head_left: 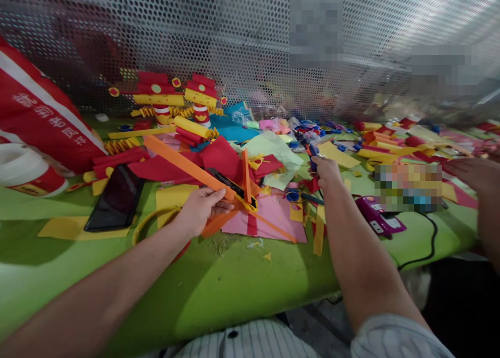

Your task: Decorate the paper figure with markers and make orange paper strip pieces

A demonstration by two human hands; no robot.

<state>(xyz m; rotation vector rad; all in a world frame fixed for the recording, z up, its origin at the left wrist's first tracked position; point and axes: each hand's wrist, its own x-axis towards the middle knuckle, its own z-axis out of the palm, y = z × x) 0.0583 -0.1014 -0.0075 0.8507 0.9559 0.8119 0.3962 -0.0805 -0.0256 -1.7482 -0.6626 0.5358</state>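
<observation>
My left hand [203, 208] is closed on an orange paper strip [183, 162], pinched near its folded end. Beside those fingers lie black-bladed scissors with yellow handles [250, 204], partly covered by the strips. A pink paper sheet [269, 217] lies under them. Farther right, my right hand [326, 170] is wrapped round a slim dark blue tool [312, 152] whose dark end points away from me; its kind is unclear. Red paper [222, 160] and pale green paper [273, 152] lie between the hands.
A dark phone [117, 199], a white-and-red tub [29, 170] and a red bag [42, 108] stand left. Two red-and-yellow paper figures [160, 95] stand behind. A purple power strip [378, 217] with a black cord lies right, near another person's hand [469, 170]. Perforated metal mesh [242, 45] rises behind.
</observation>
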